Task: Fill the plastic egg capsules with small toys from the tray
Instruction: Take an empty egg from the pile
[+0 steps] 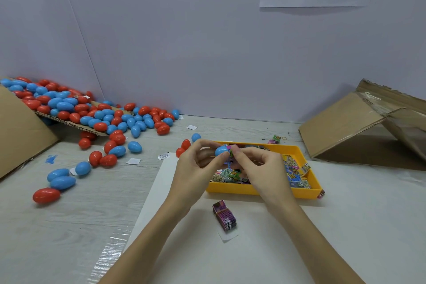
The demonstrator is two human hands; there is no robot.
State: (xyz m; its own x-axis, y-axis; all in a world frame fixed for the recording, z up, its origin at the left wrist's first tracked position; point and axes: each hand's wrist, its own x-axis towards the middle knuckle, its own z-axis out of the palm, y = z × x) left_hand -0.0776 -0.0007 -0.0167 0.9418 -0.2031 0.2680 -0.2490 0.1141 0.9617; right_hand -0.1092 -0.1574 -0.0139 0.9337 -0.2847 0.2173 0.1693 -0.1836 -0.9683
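Note:
My left hand grips a blue egg capsule above the yellow tray. My right hand pinches a small colourful toy packet right at the capsule's open end. The tray holds several printed toy packets. A pile of red and blue egg capsules spreads over the table at the back left, with loose ones trailing toward me.
A banded purple packet bundle lies on the white sheet in front of the tray. A tipped cardboard box stands at the right, another cardboard box at the left. Small paper slips lie scattered on the table.

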